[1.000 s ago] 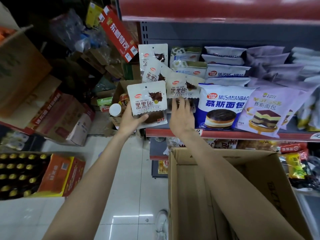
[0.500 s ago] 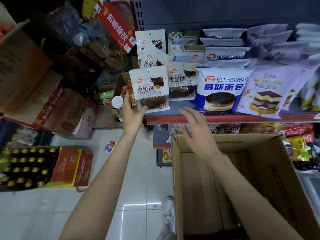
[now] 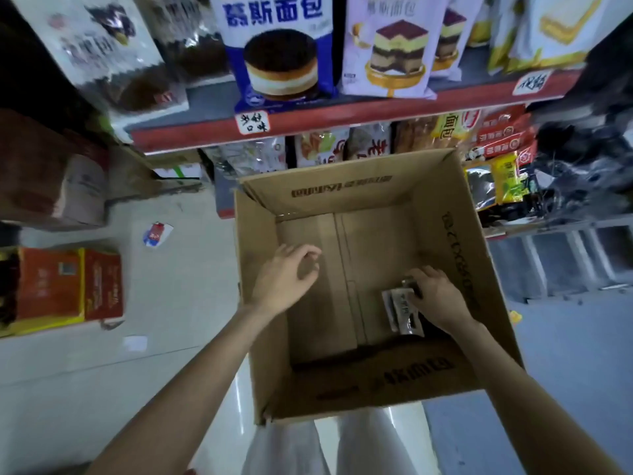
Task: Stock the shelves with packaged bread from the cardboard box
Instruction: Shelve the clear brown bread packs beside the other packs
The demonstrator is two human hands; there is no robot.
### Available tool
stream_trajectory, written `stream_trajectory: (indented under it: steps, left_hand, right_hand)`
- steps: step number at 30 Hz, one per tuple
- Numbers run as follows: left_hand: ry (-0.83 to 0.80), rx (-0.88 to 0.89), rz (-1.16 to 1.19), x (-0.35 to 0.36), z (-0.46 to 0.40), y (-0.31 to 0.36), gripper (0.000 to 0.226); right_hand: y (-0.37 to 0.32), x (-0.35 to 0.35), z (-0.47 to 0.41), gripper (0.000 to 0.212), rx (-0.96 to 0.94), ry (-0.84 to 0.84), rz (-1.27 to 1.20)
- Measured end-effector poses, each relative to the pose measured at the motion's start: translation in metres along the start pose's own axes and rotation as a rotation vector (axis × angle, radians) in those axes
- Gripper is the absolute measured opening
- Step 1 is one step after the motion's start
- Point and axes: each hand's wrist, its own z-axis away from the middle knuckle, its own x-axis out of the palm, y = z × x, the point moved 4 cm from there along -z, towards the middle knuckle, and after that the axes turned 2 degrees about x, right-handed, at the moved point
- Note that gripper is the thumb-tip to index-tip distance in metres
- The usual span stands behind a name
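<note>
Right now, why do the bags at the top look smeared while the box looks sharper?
Head view: motion blur smears the black-bread packets at top left; the cardboard box and right hand on a packet read clearer. The wide lens bows the shelf edge. The light is dim, with glare on the floor tiles.

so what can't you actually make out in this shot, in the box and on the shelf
- Packet in the cardboard box, head view: print blurred; right hand covers its top.
- Box's near right corner: hidden by the right forearm.
- Shelf packets at top left: motion-blurred, cut by the frame edge.
- Left hand: holds nothing visible.
</note>
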Motion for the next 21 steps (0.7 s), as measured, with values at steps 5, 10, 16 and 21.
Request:
stream_trajectory:
  steps: [5,10,16,21]
  left_hand:
    - [-0.310,-0.212,0.104,0.111,-0.022,0.006,0.033]
    - [-0.408,-0.146,0.055,0.208,-0.058,0.024,0.053]
    - [-0.625,-0.022,-0.017,0.289,-0.085,0.034,0.055]
    - [-0.584,0.054,-0.197,0.291,-0.083,0.020,0.023]
  right_hand:
    - [0.057,0.034,-0.013,0.051,0.350,-0.155,0.115]
    - [0.088,0.074,-0.027,0.042,0.481,-0.176,0.071]
    - [0.110,0.094,-0.046,0.027,0.445,-0.150,0.153]
    - [0.099,0.085,-0.048,0.025,0.354,-0.004,0.190]
